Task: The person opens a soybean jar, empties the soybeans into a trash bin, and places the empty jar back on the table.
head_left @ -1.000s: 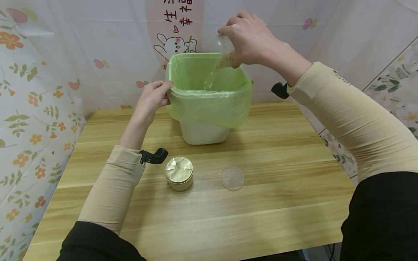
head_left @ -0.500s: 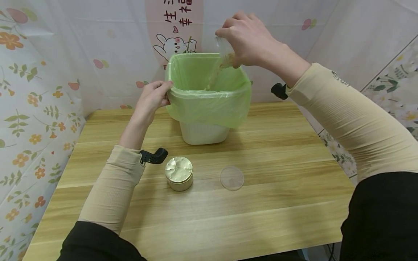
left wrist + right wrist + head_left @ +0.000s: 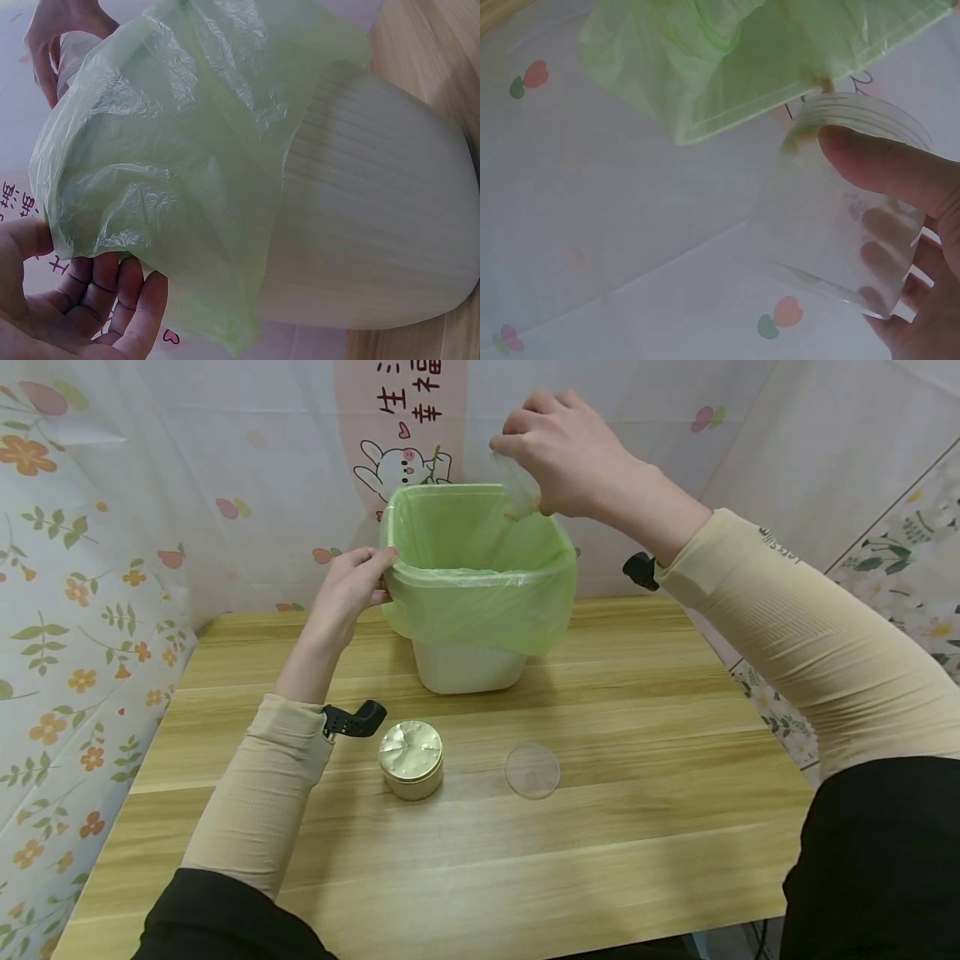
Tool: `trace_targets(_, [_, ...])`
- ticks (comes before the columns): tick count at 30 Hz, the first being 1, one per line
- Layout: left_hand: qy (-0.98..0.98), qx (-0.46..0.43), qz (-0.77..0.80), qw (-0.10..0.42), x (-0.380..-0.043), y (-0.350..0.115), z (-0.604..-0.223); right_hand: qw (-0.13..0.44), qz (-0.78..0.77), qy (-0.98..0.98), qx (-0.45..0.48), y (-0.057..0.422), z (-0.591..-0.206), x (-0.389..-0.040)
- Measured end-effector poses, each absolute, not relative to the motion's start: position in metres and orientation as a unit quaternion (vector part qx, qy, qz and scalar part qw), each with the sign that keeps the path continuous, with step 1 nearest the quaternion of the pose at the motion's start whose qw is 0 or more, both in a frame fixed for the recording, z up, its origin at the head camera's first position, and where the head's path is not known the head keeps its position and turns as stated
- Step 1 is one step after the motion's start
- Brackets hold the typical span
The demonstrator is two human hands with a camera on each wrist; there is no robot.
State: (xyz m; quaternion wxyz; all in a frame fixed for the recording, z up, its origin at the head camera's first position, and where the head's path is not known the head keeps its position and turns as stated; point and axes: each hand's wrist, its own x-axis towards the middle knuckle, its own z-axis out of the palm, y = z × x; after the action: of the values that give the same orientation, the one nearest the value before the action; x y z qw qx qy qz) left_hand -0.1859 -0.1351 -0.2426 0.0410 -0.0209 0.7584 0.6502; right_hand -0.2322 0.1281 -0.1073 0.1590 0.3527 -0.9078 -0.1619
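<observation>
Clear plastic jar [image 3: 517,485] is held tipped by the right hand [image 3: 573,460], grip closed, at the bin [image 3: 471,668]'s two o'clock, green liner [image 3: 480,610] pinched by the left hand [image 3: 352,581] around nine, so bits [image 3: 513,516] could get spilled outside if it's swung towards three.

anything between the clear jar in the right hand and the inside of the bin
Nothing visible stands in the way: the clear jar, in the right hand, is tipped over the open bin. The left hand pinches the green liner on the left.
</observation>
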Motion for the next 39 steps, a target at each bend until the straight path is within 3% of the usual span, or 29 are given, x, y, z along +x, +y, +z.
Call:
trace_targets(9, [0.758,-0.016,0.651,0.04,-0.185,-0.133,-0.245,0.231,-0.175,-0.843,0.453,0.136,-0.116,-0.233])
trace_targets(22, [0.757,-0.015,0.652,0.042,-0.186,-0.13,-0.247,0.247,-0.248,-0.799,0.49,0.136,-0.116,-0.232])
trace_targets(30, [0.758,-0.018,0.65,0.042,-0.185,-0.13,-0.246,0.248,-0.162,-0.852,0.432,0.146,-0.115,-0.229])
trace_targets(39, [0.759,-0.013,0.649,0.038,-0.185,-0.134,-0.243,0.202,0.067,-0.937,0.277,0.187,-0.116,-0.225])
